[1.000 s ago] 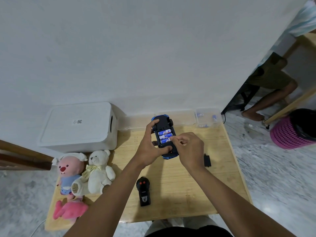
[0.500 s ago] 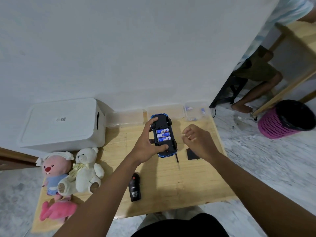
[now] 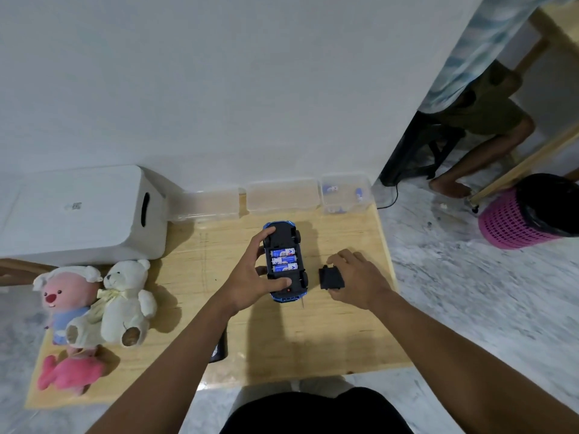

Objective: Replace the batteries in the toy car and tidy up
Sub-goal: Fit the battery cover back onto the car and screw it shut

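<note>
Battery cover [image 3: 330, 278] being pinched by the right hand [image 3: 357, 277]
Toy car [image 3: 283, 228] being gripped by the left hand [image 3: 250, 278]; cover risks being seated crooked over the batteries [image 3: 283, 260].

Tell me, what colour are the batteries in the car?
The batteries in the car are blue and white; the head view shows them.

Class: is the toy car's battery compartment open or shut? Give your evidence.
Open. Three batteries lie bare in the upturned toy car, and the black cover is off, pinched by the right hand beside it.
</note>
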A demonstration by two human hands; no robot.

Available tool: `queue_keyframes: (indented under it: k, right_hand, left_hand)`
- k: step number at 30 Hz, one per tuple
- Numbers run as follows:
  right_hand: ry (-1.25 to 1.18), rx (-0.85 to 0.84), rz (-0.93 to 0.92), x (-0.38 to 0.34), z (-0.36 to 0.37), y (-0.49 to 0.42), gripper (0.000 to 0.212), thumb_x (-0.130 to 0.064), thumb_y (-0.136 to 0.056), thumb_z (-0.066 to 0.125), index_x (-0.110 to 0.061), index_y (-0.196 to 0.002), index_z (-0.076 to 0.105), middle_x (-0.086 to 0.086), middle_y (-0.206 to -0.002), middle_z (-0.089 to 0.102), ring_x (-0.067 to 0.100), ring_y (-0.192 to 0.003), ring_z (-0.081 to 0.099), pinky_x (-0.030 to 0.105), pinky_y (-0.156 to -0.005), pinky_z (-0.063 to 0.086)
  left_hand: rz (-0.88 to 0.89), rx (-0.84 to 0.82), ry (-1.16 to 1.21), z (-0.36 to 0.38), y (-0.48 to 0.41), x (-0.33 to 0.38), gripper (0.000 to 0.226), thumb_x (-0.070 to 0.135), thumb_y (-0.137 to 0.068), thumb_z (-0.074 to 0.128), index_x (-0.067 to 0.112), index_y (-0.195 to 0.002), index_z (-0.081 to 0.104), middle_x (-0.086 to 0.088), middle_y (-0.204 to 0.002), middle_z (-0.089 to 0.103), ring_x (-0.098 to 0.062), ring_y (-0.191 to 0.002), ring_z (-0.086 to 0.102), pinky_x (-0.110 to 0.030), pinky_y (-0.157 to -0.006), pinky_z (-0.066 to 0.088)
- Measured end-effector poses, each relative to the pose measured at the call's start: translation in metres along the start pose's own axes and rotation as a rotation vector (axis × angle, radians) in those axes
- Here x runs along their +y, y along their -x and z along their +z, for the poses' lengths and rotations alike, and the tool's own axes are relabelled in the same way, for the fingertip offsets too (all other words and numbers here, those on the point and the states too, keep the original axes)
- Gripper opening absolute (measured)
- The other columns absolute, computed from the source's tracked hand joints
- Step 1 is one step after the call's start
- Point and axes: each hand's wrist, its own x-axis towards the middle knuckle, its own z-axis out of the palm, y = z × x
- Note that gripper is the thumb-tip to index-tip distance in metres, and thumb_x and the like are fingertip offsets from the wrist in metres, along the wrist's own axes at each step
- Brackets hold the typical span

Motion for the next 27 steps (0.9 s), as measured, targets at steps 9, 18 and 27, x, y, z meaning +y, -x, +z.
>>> queue_keyframes:
  k: [9, 18, 27]
  right_hand:
    - [0.138, 0.084, -0.105, 0.009, 0.007, -0.001, 0.05, -0.049, -0.072, 0.059, -0.016, -0.109, 0.066, 0.004, -0.11, 0.061, 0.028, -0.093, 0.06, 0.04, -0.069, 0.054]
    - [0.137, 0.101, -0.166, 0.017, 0.009, -0.006, 0.052, -0.052, -0.078, 0.06, -0.014, -0.113, 0.068, 0.004, -0.109, 0.063, 0.027, -0.093, 0.06, 0.042, -0.075, 0.056]
    - [-0.294, 0.398, -0.066, -0.003, -0.039, -0.014, 0.051, -0.047, -0.072, 0.077, -0.016, -0.112, 0.07, -0.002, -0.101, 0.072, 0.015, -0.084, 0.067, 0.033, -0.077, 0.058]
  left_hand:
    - [-0.026, 0.046, 0.027, 0.006, 0.005, -0.001, 0.1, -0.006, -0.077, 0.085, 0.047, -0.148, 0.038, 0.006, -0.145, 0.052, -0.005, -0.123, 0.06, -0.032, -0.099, 0.057]
    - [-0.032, 0.065, 0.049, 0.012, 0.008, -0.007, 0.101, -0.004, -0.076, 0.086, 0.048, -0.148, 0.038, 0.003, -0.145, 0.051, -0.01, -0.116, 0.065, -0.034, -0.095, 0.059]
    - [-0.008, 0.049, 0.018, 0.014, 0.008, -0.006, 0.103, -0.003, -0.076, 0.087, 0.047, -0.15, 0.036, 0.008, -0.147, 0.049, -0.011, -0.133, 0.052, -0.031, -0.101, 0.056]
